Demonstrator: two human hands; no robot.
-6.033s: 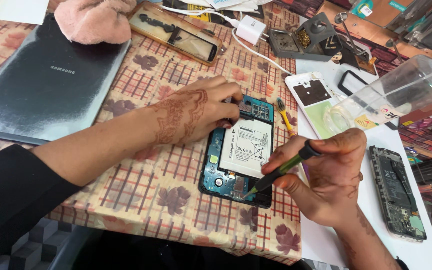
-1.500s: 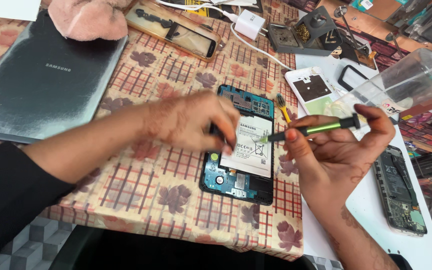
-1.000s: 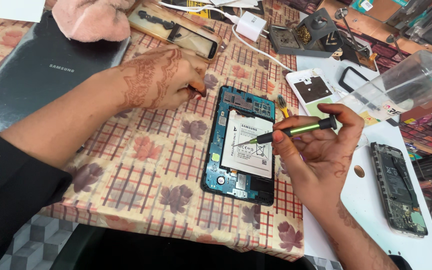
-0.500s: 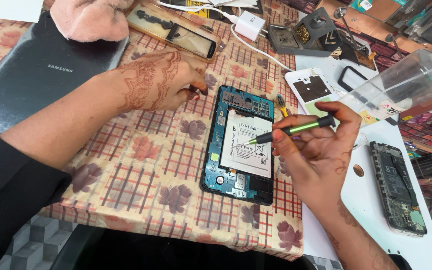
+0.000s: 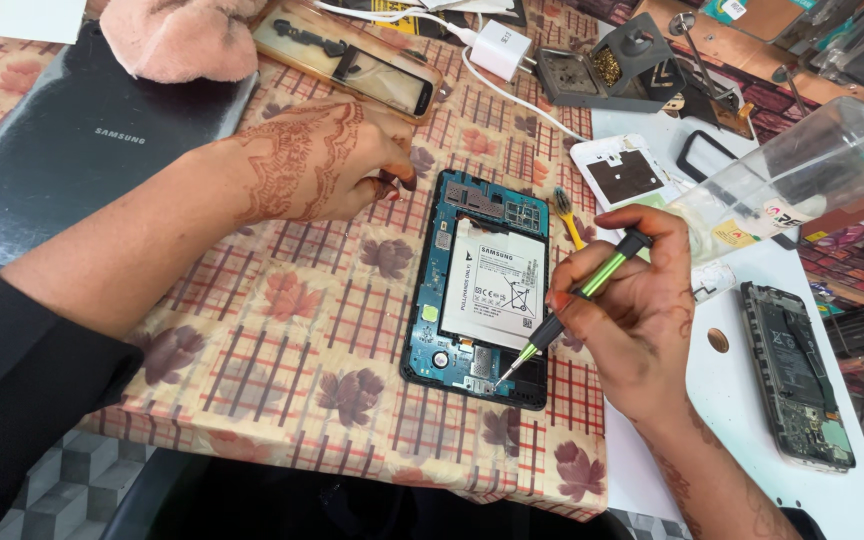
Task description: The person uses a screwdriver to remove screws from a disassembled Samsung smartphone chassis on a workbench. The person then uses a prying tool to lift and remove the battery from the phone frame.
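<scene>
Pressing my green-handled metal screwdriver [image 5: 572, 310] into the opened blue tablet [image 5: 480, 285], centre frame.
Right hand [image 5: 632, 320] grip holds the screwdriver; left hand [image 5: 322, 160] pinches fingertips narrowly, upper centre.

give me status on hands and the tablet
Right hand grips screwdriver, tip at tablet bottom edge. Left hand off tablet, fingertips pinched on cloth. Nothing blocking.

white battery label [image 5: 497, 283] in opened tablet [image 5: 432, 300], dark tablet screen [image 5: 72, 150] far left

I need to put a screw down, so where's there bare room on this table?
Bare checked cloth lies between the left hand and the opened tablet, down to the near edge. Some white mat is free between right hand and stripped phone. The far edge is crowded.
</scene>
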